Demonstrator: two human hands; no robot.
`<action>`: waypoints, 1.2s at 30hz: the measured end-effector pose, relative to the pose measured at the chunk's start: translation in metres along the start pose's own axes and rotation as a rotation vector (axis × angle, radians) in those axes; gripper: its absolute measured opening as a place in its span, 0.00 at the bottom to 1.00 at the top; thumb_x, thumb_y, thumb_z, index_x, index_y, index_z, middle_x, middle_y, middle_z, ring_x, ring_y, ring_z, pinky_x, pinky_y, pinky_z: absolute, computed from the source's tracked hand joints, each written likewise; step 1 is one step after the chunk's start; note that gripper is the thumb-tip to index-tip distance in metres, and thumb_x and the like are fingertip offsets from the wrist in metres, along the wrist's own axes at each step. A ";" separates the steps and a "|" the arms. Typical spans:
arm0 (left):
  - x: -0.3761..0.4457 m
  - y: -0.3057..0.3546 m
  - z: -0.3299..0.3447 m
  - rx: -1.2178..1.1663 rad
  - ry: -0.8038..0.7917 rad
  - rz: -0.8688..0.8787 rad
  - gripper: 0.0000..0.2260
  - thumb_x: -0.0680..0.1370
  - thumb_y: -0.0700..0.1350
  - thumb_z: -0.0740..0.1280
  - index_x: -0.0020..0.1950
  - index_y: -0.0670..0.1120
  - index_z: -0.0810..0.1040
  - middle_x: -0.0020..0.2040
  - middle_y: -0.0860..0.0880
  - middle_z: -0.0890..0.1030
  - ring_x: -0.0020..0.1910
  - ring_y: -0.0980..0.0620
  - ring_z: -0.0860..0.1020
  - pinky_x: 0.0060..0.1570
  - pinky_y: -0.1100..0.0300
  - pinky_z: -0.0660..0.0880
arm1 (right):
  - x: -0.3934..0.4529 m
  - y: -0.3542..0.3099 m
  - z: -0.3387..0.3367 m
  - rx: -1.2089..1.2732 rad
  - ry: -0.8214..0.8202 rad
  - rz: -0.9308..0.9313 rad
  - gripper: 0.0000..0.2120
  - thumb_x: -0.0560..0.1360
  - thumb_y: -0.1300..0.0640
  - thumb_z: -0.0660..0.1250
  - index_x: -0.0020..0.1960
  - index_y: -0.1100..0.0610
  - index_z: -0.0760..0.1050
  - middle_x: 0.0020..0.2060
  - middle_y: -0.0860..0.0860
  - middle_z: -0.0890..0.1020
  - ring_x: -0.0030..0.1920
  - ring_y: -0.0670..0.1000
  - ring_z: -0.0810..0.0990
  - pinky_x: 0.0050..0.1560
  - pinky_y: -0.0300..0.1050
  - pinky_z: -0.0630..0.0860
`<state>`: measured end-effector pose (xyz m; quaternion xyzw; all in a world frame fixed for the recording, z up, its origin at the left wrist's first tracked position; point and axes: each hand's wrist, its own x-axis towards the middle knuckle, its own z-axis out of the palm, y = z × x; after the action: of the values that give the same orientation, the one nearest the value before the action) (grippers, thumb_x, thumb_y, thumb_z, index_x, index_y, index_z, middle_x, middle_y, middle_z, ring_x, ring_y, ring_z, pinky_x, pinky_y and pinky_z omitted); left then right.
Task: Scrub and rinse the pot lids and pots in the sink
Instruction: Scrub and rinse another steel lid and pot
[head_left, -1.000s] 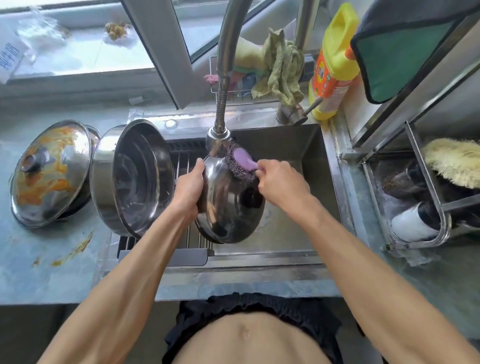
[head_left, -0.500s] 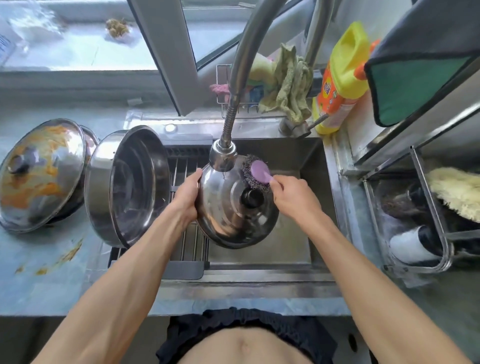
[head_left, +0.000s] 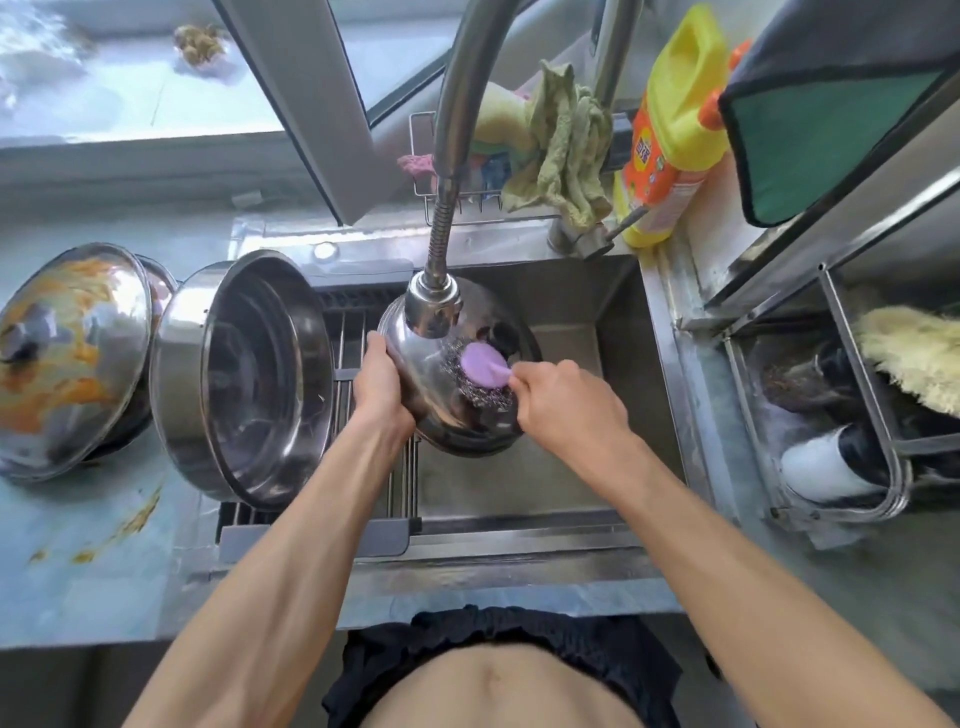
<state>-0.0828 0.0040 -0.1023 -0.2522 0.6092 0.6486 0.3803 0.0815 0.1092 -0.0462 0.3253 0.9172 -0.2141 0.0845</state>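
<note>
Left hand: my left hand (head_left: 382, 387) grips the left rim of the pot lid (head_left: 457, 405), thumb on the near face and the other fingers curled round behind the edge, out of my sight.
Right hand: my right hand (head_left: 566, 402) is closed round the purple handle of the scrubber (head_left: 485, 374); the fingertips pinch it at the handle's right end.
Scrubber: its steel-wool pad lies pressed against the lid's domed face, just left of my right fingers and right of my left thumb.
Pot lid: held tilted over the sink (head_left: 623, 322), its top edge tucked directly beneath the faucet head (head_left: 434, 306). I cannot tell whether water is running.
Pot: 1 steel pot (head_left: 244, 379) lies on its side on the rack (head_left: 358, 374) over the sink's left part, mouth toward me, just beside my left hand.
Dirty lid: 1 more lid (head_left: 72, 353), smeared orange, leans on the counter (head_left: 78, 561) left of that pot.
Behind the sink: a yellow detergent bottle (head_left: 670, 130) and a green cloth (head_left: 563, 150) draped near the faucet base.
</note>
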 end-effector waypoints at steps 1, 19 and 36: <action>-0.001 -0.001 0.002 0.049 -0.010 0.026 0.19 0.82 0.61 0.64 0.54 0.45 0.82 0.48 0.44 0.87 0.44 0.46 0.87 0.48 0.47 0.84 | -0.002 -0.006 0.004 0.013 0.030 -0.037 0.13 0.82 0.51 0.54 0.58 0.53 0.76 0.47 0.60 0.81 0.48 0.66 0.80 0.41 0.52 0.69; -0.002 0.007 -0.021 0.060 -0.065 -0.021 0.20 0.80 0.60 0.64 0.64 0.49 0.82 0.55 0.44 0.87 0.53 0.42 0.86 0.54 0.43 0.81 | 0.025 0.061 0.019 0.258 0.037 0.226 0.14 0.82 0.49 0.56 0.43 0.50 0.76 0.39 0.57 0.81 0.42 0.63 0.80 0.40 0.53 0.75; -0.027 -0.019 -0.006 0.277 0.031 0.180 0.20 0.80 0.60 0.66 0.47 0.43 0.82 0.46 0.45 0.87 0.47 0.45 0.86 0.55 0.46 0.82 | 0.015 -0.002 0.012 0.187 0.122 0.039 0.12 0.81 0.50 0.57 0.54 0.53 0.76 0.50 0.62 0.81 0.51 0.67 0.78 0.44 0.53 0.70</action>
<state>-0.0524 -0.0079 -0.0934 -0.1518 0.7188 0.5858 0.3424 0.0693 0.1107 -0.0607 0.3621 0.8900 -0.2769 0.0019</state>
